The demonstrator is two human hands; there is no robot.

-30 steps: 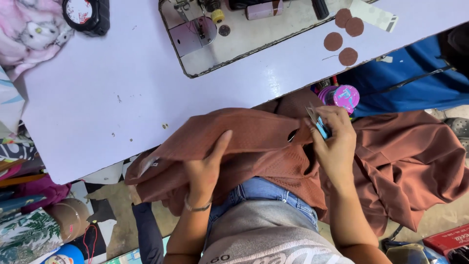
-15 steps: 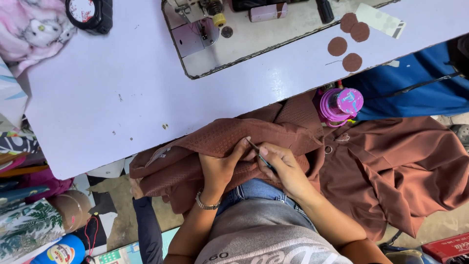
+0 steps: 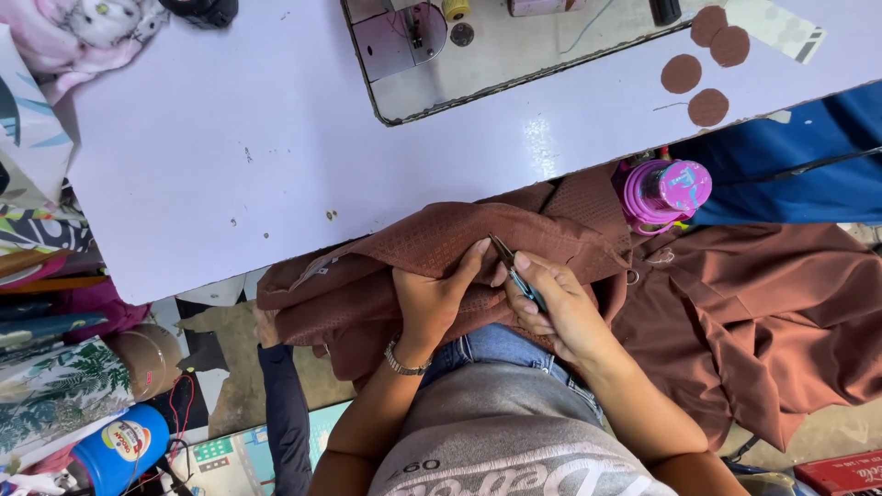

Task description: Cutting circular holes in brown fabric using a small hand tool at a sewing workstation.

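The desk [image 3: 230, 184] lies bare along its near edge; a pink bottle [image 3: 663, 191] blocks the far-right approach beside the brown fabric [image 3: 459, 243].

**Both hands close together, low centre of view**

Left hand [image 3: 436, 298]: fingers curled, gripping, thumb up toward the right hand; bracelet on wrist. Right hand [image 3: 551, 308]: fingers pinched shut, index extended fwd, nearly touching left thumb. Both forearms bare, rising from bottom of frame and angling inward, elbows bent.
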